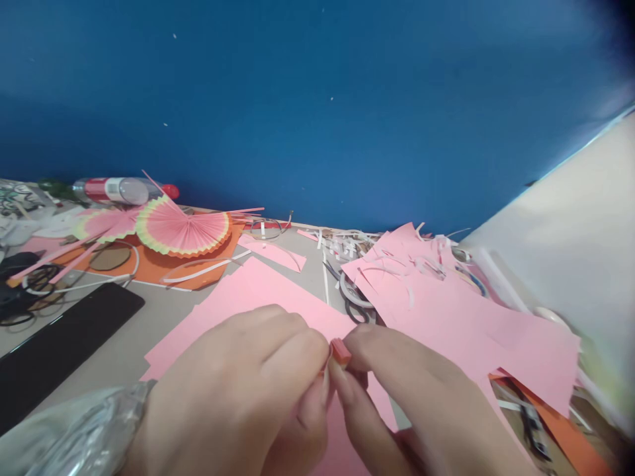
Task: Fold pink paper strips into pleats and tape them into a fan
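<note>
Close to the camera, my left hand [253, 377] and my right hand [411, 390] meet at the fingertips. Pinched between them is a tightly folded piece of pink paper [340, 352], with an orange-yellow lower edge; most of it is hidden by my fingers. Both hands are closed on it. Beneath them lie flat sheets of pink paper [238, 291]. Behind and to the left, a pleated pink paper fan [186, 231] with a yellow-green and orange border rests on orange paper [218, 261].
A black phone [74, 347] lies at left, beside dark cables [34, 287]. A plastic bottle [124, 190] lies on its side against the blue wall [317, 112]. Scissors [356, 304] sit partly under more pink sheets [461, 317] at right, near paper scraps [347, 244].
</note>
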Available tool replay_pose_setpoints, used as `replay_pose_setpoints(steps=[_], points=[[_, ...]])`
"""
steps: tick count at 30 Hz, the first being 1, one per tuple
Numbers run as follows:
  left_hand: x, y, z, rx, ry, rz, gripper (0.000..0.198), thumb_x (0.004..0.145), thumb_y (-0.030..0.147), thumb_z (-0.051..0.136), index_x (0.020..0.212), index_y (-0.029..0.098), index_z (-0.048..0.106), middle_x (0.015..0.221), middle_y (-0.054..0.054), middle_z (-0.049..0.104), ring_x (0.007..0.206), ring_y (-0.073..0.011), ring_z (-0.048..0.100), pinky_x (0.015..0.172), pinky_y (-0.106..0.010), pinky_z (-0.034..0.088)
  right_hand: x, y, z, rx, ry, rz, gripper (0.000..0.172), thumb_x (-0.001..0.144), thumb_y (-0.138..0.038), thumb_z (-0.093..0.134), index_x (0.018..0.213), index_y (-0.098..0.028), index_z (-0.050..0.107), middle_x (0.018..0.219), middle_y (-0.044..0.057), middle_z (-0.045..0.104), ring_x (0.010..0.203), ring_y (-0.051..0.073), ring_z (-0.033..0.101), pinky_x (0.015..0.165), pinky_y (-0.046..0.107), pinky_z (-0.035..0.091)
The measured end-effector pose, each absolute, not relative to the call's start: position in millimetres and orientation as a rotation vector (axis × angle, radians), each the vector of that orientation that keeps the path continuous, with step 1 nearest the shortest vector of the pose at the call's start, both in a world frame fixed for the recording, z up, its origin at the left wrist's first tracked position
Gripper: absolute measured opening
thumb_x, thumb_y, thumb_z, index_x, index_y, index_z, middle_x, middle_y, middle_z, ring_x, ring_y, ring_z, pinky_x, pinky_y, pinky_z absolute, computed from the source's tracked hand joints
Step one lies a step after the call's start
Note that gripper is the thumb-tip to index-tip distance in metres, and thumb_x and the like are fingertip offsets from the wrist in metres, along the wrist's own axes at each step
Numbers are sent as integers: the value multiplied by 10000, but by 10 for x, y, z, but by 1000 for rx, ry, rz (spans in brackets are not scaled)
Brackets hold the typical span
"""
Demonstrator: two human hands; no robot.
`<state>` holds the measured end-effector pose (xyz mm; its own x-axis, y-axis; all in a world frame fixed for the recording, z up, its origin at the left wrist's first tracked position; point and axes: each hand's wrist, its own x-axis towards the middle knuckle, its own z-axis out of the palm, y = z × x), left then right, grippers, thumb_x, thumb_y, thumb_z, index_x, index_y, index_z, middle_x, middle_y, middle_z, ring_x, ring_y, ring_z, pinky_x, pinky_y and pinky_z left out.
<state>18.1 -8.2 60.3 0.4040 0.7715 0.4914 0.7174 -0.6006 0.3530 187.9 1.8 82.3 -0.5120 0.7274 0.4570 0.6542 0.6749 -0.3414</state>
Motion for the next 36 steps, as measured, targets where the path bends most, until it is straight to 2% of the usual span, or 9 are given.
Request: replay_pose_setpoints(steps=[3,6,11,16,22,26,29,33,36], points=[[158,-65,638,2563,1279,987,200,778,126,435,600,212,466,548,16,477,515,-140,429,479,-264,323,1842,16,788,-1065,-2247,201,209,838,-216,477,649,-238,563,538,3,591,508,161,583,496,262,478],[114,-26,750,2409,1247,968,165,810,234,456,660,219,522,602,8,543,554,-148,481,504,-258,377,1823,-7,816,-1119,-2109,358,207,863,-202,462,693,-239,574,565,4,592,541,161,591,500,257,480],[78,33,870,1967,1134,819,402,938,389,241,779,219,570,683,-1,602,624,-141,552,545,-226,457,1855,-10,894,-991,-1976,723,112,848,-160,527,812,-250,583,698,-7,622,662,137,612,588,222,510],[205,-16,792,1546,943,727,465,904,529,272,713,217,559,599,20,557,564,-125,523,523,-213,465,1872,107,857,-824,-2002,869,149,835,-96,520,758,-216,564,666,-18,579,655,105,557,595,203,485],[224,-50,789,1430,972,601,424,869,571,334,706,223,513,537,38,492,469,-101,466,435,-184,426,1878,151,838,-813,-2012,915,156,807,-70,524,768,-213,574,694,-19,568,665,92,559,600,188,474],[210,-5,822,1572,1076,677,450,890,550,295,633,214,447,578,26,512,530,-111,487,514,-198,449,1887,85,851,-872,-1905,983,110,825,-167,543,886,-250,579,805,-9,607,741,124,600,676,235,504],[232,-20,822,1639,1169,659,414,889,520,344,639,217,478,574,29,545,518,-113,505,499,-195,436,1884,30,832,-956,-1859,969,156,781,-249,634,920,-269,564,802,-32,612,741,126,603,693,240,502],[255,-75,809,1642,1224,640,335,896,467,373,739,234,555,596,45,614,443,-97,517,442,-184,406,1871,-11,822,-1036,-1891,849,105,814,-149,591,861,-240,567,761,-52,619,704,78,588,669,184,476],[254,-84,785,1742,1216,679,365,888,484,375,708,242,580,507,54,561,418,-98,484,434,-179,394,1872,11,847,-1061,-1925,806,72,850,-162,550,805,-217,567,729,-46,615,675,72,577,648,178,467]])
